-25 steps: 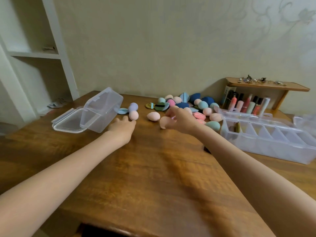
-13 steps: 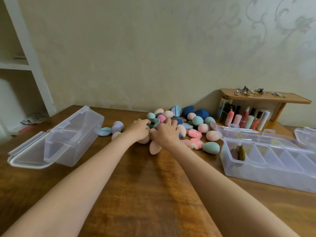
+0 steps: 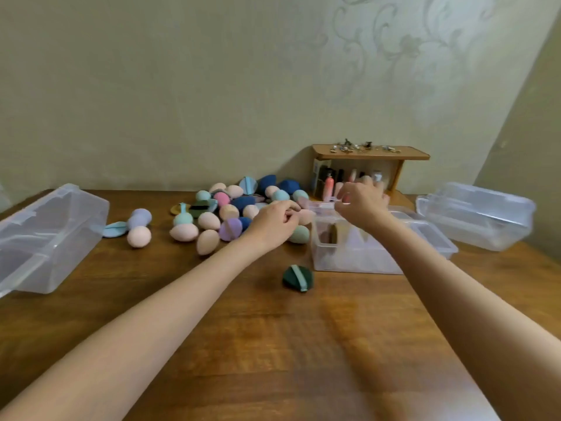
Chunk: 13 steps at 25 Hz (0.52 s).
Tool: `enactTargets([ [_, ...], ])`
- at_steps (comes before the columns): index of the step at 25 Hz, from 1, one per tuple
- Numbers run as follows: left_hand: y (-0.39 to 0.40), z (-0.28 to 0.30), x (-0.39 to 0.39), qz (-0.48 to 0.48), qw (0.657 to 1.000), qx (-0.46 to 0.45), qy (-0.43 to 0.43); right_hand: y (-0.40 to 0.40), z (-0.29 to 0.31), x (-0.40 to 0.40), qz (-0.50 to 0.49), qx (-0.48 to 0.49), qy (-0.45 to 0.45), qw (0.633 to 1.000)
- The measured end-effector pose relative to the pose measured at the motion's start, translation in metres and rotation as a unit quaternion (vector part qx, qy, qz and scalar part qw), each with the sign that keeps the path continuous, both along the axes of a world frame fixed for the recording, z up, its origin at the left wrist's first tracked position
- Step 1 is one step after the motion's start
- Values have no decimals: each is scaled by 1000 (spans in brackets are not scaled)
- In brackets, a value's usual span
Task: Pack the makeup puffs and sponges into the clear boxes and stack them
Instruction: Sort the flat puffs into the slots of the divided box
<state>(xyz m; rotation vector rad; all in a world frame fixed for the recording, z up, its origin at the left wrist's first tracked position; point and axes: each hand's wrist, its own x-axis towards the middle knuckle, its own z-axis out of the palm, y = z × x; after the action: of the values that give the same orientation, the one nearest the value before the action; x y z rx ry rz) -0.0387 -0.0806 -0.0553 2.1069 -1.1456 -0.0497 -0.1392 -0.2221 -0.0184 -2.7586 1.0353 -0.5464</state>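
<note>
A pile of makeup sponges and puffs (image 3: 230,208) in peach, teal, blue and purple lies at the table's back middle. My left hand (image 3: 274,221) rests at the pile's right edge, its fingers curled around a peach sponge (image 3: 306,216). My right hand (image 3: 361,202) hovers over the back of the divided clear box (image 3: 349,259) with fingertips pinched together. It is blurred, so what it holds is unclear. A dark green puff (image 3: 298,278) lies alone in front of that box. One brown puff stands in the box's left compartment.
An open clear box (image 3: 45,238) with its lid sits at the left edge. Another clear box (image 3: 476,214) stands at the far right. A small wooden shelf (image 3: 370,152) with cosmetic bottles under it is against the wall. The wooden table (image 3: 258,344) stretches toward me.
My right hand left the pile and moved right, over the divided box. My left hand shifted to the pile's right edge. A dark green puff now lies in front of the box.
</note>
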Motion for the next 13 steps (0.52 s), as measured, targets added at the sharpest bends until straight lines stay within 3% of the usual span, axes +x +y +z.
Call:
enactTargets([
  [3,-37,-5,-30,-11,986,11,166,-43,-15,-57,-116,28,38,992],
  [6,-54,-7,-41,3,964,-35,265,-60,-36,-85,-138,101,61,983],
  [8,-56,-8,-40,-3,952,-61,300,-61,-39,-90,-150,108,46,982],
  [13,-47,0,-48,-25,952,-85,294,-52,-25,-104,-178,99,-31,979],
])
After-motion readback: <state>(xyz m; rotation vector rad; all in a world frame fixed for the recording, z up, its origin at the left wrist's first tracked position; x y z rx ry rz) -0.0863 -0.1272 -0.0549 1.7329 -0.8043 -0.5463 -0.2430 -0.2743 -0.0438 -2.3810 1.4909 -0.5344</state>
